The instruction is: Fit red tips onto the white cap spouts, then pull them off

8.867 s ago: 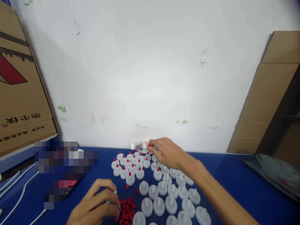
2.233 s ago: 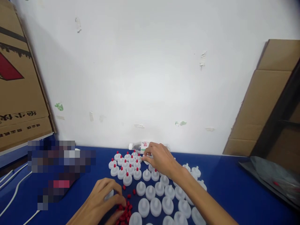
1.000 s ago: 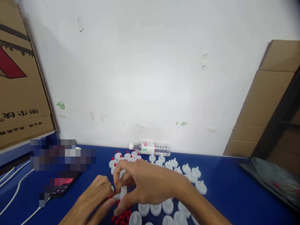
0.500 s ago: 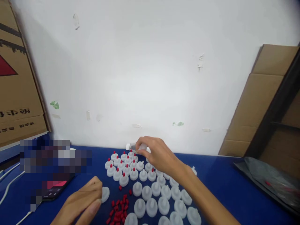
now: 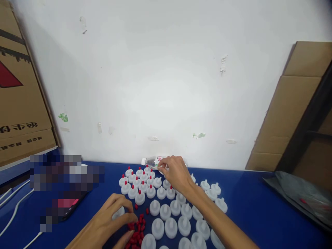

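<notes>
My left hand [image 5: 114, 219], lower centre, curls loosely around a white cap [image 5: 118, 212]; my right hand [image 5: 175, 174] pinches something I cannot make out.

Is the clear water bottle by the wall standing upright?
No, the water bottle lies on its side along the wall, its white cap pointing left, just behind the right hand.

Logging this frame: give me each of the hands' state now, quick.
Left hand: curled on a white cap beside the red plugs.
Right hand: fingers pinched at the far caps; what it holds cannot be told.
</notes>
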